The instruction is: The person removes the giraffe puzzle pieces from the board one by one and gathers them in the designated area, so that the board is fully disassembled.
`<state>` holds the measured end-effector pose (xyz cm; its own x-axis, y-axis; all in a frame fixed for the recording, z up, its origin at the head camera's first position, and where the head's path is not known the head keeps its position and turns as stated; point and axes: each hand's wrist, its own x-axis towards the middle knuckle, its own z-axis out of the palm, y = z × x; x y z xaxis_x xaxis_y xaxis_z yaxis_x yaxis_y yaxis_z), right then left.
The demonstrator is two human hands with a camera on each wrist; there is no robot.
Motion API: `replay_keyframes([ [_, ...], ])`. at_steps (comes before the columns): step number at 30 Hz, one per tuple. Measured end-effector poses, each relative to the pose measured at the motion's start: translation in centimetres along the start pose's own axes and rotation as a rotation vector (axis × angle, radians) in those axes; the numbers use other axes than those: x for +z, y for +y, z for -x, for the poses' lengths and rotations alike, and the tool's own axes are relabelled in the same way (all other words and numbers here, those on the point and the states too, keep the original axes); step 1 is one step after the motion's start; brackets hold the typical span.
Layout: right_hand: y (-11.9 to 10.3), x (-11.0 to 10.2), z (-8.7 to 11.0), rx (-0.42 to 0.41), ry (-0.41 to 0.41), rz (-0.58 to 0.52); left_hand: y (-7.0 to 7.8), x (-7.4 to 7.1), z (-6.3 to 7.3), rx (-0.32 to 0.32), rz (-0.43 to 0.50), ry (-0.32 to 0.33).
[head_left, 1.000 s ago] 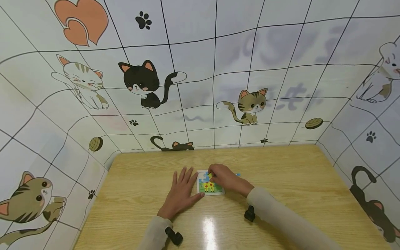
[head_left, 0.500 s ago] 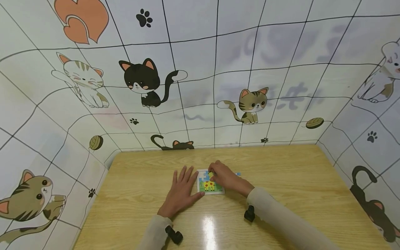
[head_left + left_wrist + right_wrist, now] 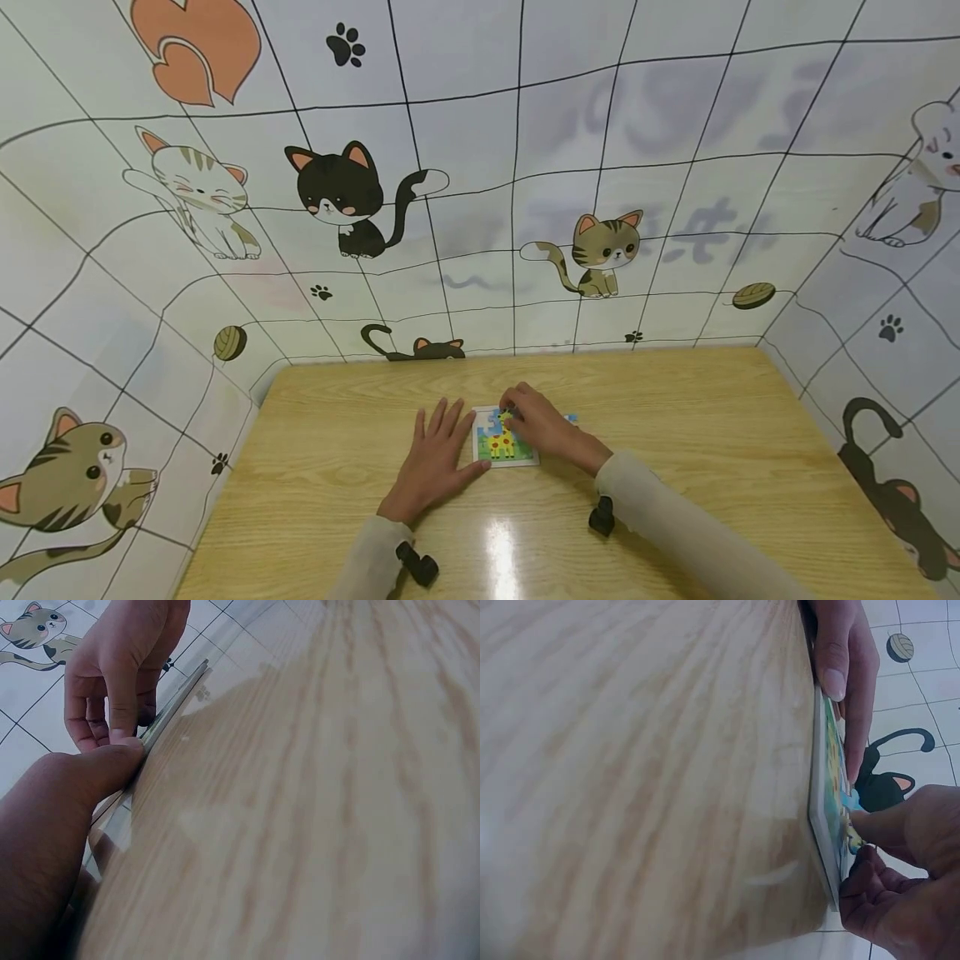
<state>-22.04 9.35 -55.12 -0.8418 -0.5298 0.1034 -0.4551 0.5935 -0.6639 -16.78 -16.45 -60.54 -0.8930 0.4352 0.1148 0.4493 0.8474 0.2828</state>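
A small giraffe jigsaw puzzle in a white frame lies flat on the table. My left hand rests palm down at its left side, fingers spread, with the thumb and index fingertips right at the frame's edge. Over the puzzle's upper part, my right hand pinches a puzzle piece with yellow on it between thumb and curled fingers. The giraffe's yellow, red-spotted body shows below those fingers in the head view. White backing and blue pieces show at the upper left; the right hand hides the upper right.
The wooden table meets a wall printed with cartoon cats at the back. Something small and blue peeks out behind the right hand. A black wrist camera sits on the left sleeve, another on the right.
My right hand has shifted very slightly away from me over the puzzle, and a bit more of the yellow neck shows beside its fingers. The left hand has stayed in place.
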Motion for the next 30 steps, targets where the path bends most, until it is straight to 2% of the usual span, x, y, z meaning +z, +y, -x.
replay_keyframes([
  [7,-0.1,0.0,0.0,0.037,0.054,-0.071,-0.1,0.0,0.0,-0.001,-0.001,-0.001],
  [15,0.4,0.4,-0.2,0.013,0.08,-0.068,-0.1,0.1,0.1,0.004,0.001,0.002],
  [19,0.2,0.4,0.0,0.03,0.102,-0.113,-0.1,0.0,0.1,0.004,0.004,0.002],
  [30,-0.2,-1.1,1.1,0.05,0.194,-0.213,0.1,-0.1,0.1,0.001,0.002,0.009],
])
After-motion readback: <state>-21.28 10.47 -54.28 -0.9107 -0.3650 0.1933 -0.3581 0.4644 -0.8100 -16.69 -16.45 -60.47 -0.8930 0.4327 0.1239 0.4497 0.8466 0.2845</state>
